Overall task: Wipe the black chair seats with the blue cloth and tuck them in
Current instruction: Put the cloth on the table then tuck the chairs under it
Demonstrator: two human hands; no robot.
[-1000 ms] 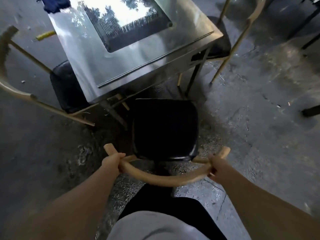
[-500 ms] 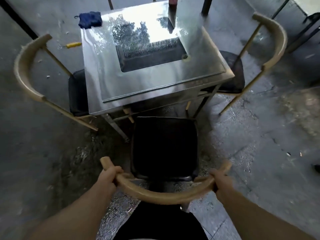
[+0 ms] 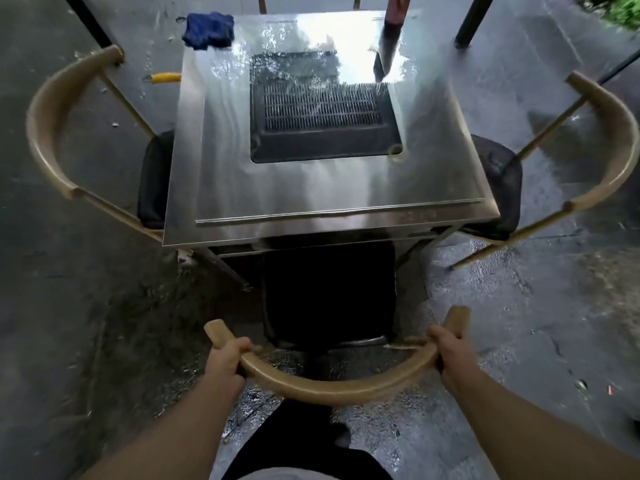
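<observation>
The near chair's black seat (image 3: 329, 292) sits partly under the front edge of the steel table (image 3: 242, 188). Its curved wooden backrest (image 3: 332, 386) is in both my hands: my left hand (image 3: 225, 358) grips its left end, my right hand (image 3: 446, 351) its right end. A crumpled blue cloth (image 3: 207, 29) lies on the table's far left corner, away from both hands. The left chair's black seat (image 3: 154, 181) and the right chair's black seat (image 3: 498, 181) are each mostly under the table's sides.
A black grill pit (image 3: 322, 109) is set into the tabletop. The wooden backs of the left chair (image 3: 45, 126) and right chair (image 3: 616, 147) curve out on both sides. Dark posts (image 3: 471, 19) stand behind. The concrete floor (image 3: 519, 306) looks wet.
The near chair has slid forward so its seat now reaches under the table. My view has lifted, showing the whole table and both side chairs. Both hands keep their grip.
</observation>
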